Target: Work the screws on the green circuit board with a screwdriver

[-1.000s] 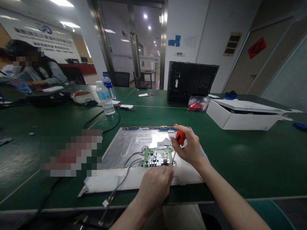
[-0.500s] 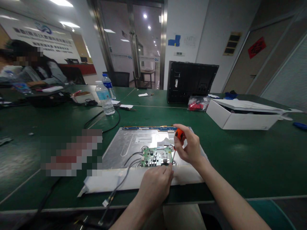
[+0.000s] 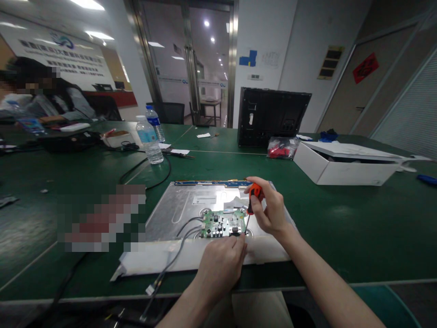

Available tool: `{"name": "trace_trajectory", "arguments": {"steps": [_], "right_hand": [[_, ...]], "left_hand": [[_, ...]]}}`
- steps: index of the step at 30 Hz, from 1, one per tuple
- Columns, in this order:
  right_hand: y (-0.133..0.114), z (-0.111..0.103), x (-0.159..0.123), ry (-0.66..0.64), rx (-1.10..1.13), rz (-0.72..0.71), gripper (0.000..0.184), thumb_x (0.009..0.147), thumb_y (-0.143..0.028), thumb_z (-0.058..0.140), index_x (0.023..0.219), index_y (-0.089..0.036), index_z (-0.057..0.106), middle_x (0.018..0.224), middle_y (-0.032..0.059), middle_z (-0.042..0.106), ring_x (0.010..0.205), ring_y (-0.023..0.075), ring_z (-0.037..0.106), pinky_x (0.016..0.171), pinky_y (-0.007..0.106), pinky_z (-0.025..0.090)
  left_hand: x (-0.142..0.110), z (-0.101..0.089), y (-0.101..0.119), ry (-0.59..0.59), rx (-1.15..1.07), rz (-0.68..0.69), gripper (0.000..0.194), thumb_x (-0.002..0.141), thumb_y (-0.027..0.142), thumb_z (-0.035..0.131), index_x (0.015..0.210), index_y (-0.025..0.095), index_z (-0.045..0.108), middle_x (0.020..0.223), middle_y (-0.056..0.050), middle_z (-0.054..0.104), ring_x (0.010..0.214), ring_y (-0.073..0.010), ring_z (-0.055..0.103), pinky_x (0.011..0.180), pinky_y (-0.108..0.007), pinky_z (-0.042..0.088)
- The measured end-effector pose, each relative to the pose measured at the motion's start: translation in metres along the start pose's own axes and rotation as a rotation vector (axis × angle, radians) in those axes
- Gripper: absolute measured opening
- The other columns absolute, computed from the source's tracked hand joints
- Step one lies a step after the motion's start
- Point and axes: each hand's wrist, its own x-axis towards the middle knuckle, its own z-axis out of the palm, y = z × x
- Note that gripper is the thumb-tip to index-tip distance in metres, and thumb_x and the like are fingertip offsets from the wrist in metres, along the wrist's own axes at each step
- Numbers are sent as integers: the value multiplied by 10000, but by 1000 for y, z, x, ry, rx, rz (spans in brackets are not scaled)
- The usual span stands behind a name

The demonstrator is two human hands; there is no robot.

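Observation:
A small green circuit board (image 3: pixel 223 223) lies on the silvery metal back of a flat display panel (image 3: pixel 167 207). My right hand (image 3: pixel 269 207) grips a screwdriver (image 3: pixel 254 193) by its orange and black handle. The shaft slants down to the board's lower right corner. There, the fingertips of my left hand (image 3: pixel 223 257) are pressed together beside the screwdriver's tip; anything between them is hidden. Grey cables (image 3: pixel 182 248) run from the board's left side over the white strip along the panel's near edge. A loose white connector (image 3: pixel 150 289) hangs at the table's edge.
Water bottles (image 3: pixel 150 141) stand behind the panel at left. A black monitor housing (image 3: pixel 273 116), a plastic bag with red contents (image 3: pixel 282 148) and a white box (image 3: pixel 344 164) occupy the back right. At far left sits another person (image 3: pixel 58 93). A blurred-out object (image 3: pixel 105 218) lies left.
The screwdriver's handle has turned in my right fingers, showing a different orange and black side. My left hand stays in place at the tip.

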Motion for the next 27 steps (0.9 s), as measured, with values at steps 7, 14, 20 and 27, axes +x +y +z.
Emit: {"name": "trace_trajectory", "arguments": {"steps": [7, 14, 20, 27], "right_hand": [[1, 7, 1, 93, -104, -50, 263, 856, -257, 556, 1111, -228, 503, 635, -70, 494, 471, 76, 415, 457, 197, 376], [1, 3, 1, 37, -45, -45, 288, 872, -275, 526, 1152, -211, 496, 684, -43, 538, 503, 88, 446, 475, 213, 395], [1, 2, 0, 7, -11, 5, 349, 863, -204, 441, 1209, -209, 492, 828, 6, 621, 531, 94, 494, 519, 234, 446], [2, 7, 2, 105, -130, -55, 242, 858, -260, 571, 1091, -223, 521, 689, -48, 540, 482, 69, 429, 464, 188, 393]], "left_hand": [[-1, 1, -1, -6, 7, -1, 204, 929, 164, 424, 1005, 137, 612, 645, -21, 647, 558, -174, 620, 495, -261, 457], [-1, 2, -1, -5, -1, 2, 196, 917, 147, 437, 1006, 133, 611, 646, -21, 645, 549, -184, 618, 484, -272, 461], [-1, 1, 0, -3, -9, 0, 204, 925, 151, 422, 998, 138, 612, 648, -26, 644, 561, -162, 614, 511, -240, 462], [0, 1, -1, 2, -2, 0, 178, 906, 160, 471, 992, 134, 625, 637, -23, 651, 552, -169, 620, 504, -245, 458]]}}
